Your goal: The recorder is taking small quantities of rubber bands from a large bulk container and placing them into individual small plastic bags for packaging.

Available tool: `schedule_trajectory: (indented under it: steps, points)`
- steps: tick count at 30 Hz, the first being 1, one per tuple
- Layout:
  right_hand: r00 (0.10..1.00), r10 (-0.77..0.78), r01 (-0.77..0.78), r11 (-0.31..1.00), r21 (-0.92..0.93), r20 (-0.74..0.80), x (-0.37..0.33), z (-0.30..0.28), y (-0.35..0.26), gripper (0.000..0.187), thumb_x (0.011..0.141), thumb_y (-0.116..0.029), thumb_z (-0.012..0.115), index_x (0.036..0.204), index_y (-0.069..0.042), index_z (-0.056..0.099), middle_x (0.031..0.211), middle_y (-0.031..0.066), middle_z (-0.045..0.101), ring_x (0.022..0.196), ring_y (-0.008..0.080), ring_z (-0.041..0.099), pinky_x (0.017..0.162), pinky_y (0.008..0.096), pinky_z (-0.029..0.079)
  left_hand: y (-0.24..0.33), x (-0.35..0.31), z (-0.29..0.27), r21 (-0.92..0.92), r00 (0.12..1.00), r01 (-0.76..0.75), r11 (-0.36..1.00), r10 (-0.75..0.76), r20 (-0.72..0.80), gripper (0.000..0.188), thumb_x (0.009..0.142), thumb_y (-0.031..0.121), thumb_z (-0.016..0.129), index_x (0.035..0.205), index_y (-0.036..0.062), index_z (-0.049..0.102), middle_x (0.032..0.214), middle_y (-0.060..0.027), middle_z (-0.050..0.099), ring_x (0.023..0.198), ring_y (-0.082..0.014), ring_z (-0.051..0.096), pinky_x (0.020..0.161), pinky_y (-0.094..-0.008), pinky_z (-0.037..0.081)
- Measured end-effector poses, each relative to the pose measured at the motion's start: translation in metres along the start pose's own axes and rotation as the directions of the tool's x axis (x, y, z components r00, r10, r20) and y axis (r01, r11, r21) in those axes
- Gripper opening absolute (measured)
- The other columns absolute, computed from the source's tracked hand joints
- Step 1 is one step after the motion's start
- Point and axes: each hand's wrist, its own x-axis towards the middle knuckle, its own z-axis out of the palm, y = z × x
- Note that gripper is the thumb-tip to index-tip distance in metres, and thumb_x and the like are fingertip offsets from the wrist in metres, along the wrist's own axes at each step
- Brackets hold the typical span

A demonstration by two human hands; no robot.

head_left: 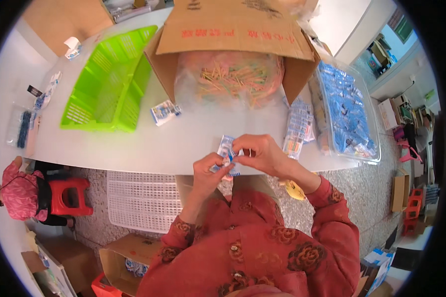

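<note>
Close to the table's near edge, my left hand and my right hand meet over a small blue-and-white striped packet. The left fingers pinch its lower part. With thumb and forefinger, my right hand grips its right side, where a bright blue bit shows between the fingertips. What is inside the packet cannot be made out. Beyond the hands, an open cardboard box lies with its mouth toward me, and a clear plastic bag inside it holds many thin pastel sticks. Several striped packets lie to the right of my hands.
A clear tub of blue packets stands at the right. Left of the box is a bright green basket, with a small packet pile beside it. Below the table edge sits a white crate. Another person sits far left by a red stool.
</note>
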Motion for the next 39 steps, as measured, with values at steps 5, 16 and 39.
schedule_trajectory:
  steps: [5, 16, 39]
  points:
    - [0.992, -0.074, 0.092, 0.978, -0.185, 0.103, -0.004, 0.010, -0.008, 0.015, 0.075, -0.011, 0.067, 0.086, -0.005, 0.061, 0.080, 0.0094, 0.062, 0.070, 0.0286, 0.062, 0.059, 0.0352, 0.049, -0.016, -0.003, -0.002, 0.131, 0.995, -0.102, 0.986, 0.101, 0.008, 0.012, 0.068, -0.002, 0.070, 0.072, -0.0021, 0.059, 0.071, -0.0076, 0.059, 0.064, -0.0157, 0.058, 0.058, -0.0271, 0.045]
    - [0.984, -0.140, 0.171, 0.913, -0.371, 0.108, 0.003, 0.009, -0.010, 0.010, 0.077, -0.013, 0.064, 0.083, -0.007, 0.058, 0.078, 0.0079, 0.061, 0.072, 0.0294, 0.061, 0.059, 0.0396, 0.049, -0.021, 0.005, -0.002, 0.149, 0.988, -0.152, 0.977, 0.151, 0.014, 0.014, 0.067, -0.006, 0.065, 0.079, -0.0020, 0.060, 0.075, -0.0098, 0.061, 0.068, -0.0217, 0.062, 0.061, -0.0291, 0.049]
    - [0.980, -0.181, 0.195, 0.773, -0.603, 0.085, 0.010, 0.024, -0.004, 0.012, 0.073, -0.012, 0.066, 0.080, -0.008, 0.058, 0.078, 0.0040, 0.057, 0.079, 0.0219, 0.058, 0.059, 0.0345, 0.048, -0.011, 0.013, 0.007, 0.210, 0.986, -0.034, 0.977, 0.068, -0.155, 0.012, 0.068, -0.005, 0.066, 0.078, -0.0012, 0.062, 0.070, -0.0078, 0.062, 0.063, -0.0123, 0.060, 0.059, -0.0260, 0.048]
